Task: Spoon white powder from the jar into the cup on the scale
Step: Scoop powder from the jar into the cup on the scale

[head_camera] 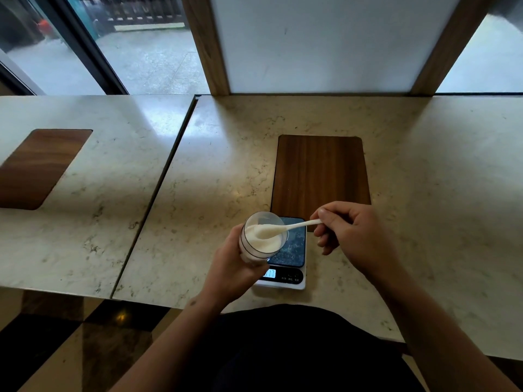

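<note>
Over the jar (261, 237) — spoon (283, 228) handle rightward, level

dim, soft daylight from the windows (147, 52), pale glare on the marble counter (158, 125), wide-angle bending at edges

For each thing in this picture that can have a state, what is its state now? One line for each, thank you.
jar: open, tilted, held off the table, part full of white powder
spoon: loaded with powder, bowl at the jar mouth
scale: switched on, display lit, digits unreadable
left hand: closed around the jar
right hand: pinching the spoon handle
cup: not visible
</note>
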